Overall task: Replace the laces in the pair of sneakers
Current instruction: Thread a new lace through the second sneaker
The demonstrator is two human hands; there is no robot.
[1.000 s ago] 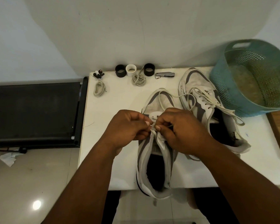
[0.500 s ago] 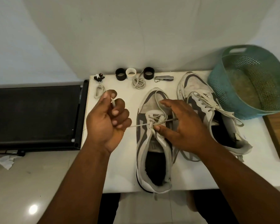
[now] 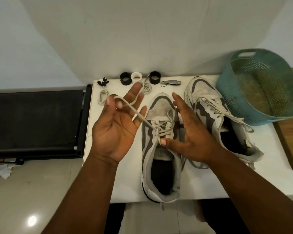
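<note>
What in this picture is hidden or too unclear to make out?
- Head view: the right edge of the frame cuts off the teal perforated plastic basket; its contents are blurred.
- The right hand covers the inner side of the far grey-and-white sneaker.
- The small dark clump at the white table's back corner is too small to identify.

Soft even light, floor glare, wide-angle bending at edges.

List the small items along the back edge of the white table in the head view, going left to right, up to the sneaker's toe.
Dark beads → black ring → white ring → second black ring → metal clip tool.
</note>
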